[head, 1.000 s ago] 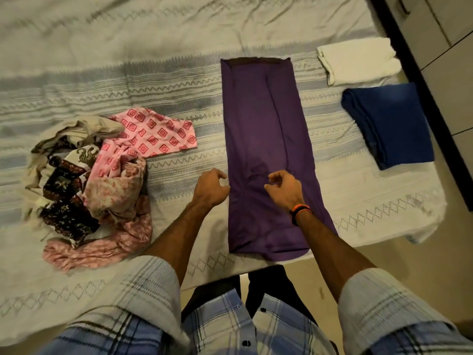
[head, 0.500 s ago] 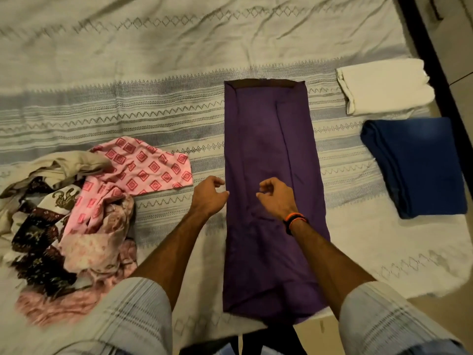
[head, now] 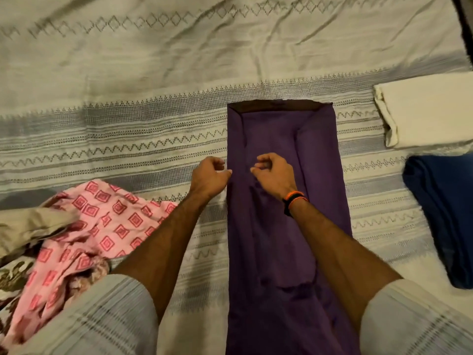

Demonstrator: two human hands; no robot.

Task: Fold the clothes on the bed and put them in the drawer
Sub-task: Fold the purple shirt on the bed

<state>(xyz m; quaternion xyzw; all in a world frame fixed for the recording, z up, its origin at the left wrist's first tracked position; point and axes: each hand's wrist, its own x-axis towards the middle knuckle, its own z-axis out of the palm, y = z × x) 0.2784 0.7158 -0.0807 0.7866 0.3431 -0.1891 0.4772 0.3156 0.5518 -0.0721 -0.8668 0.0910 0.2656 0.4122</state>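
Observation:
A purple garment [head: 286, 226] lies folded into a long narrow strip on the bed, running from the near edge toward the middle. My left hand [head: 208, 176] hovers at the strip's left edge with loosely curled fingers, its thumb tip next to the cloth. My right hand [head: 273, 172], with an orange and black wristband, hangs over the strip's middle, fingers also loosely curled. No fabric is lifted by either hand. A heap of unfolded clothes, topped by a pink patterned piece [head: 102, 226], sits at the left.
A folded white cloth [head: 425, 111] and a folded dark blue cloth [head: 445, 213] lie at the right side of the bed. The striped bedsheet [head: 128, 98] covers the whole surface. A dark strip of furniture [head: 464, 11] shows at the top right corner.
Both hands have slid farther up the purple strip, away from me. The view has moved closer to the bed, so the near edge and floor have dropped out of sight.

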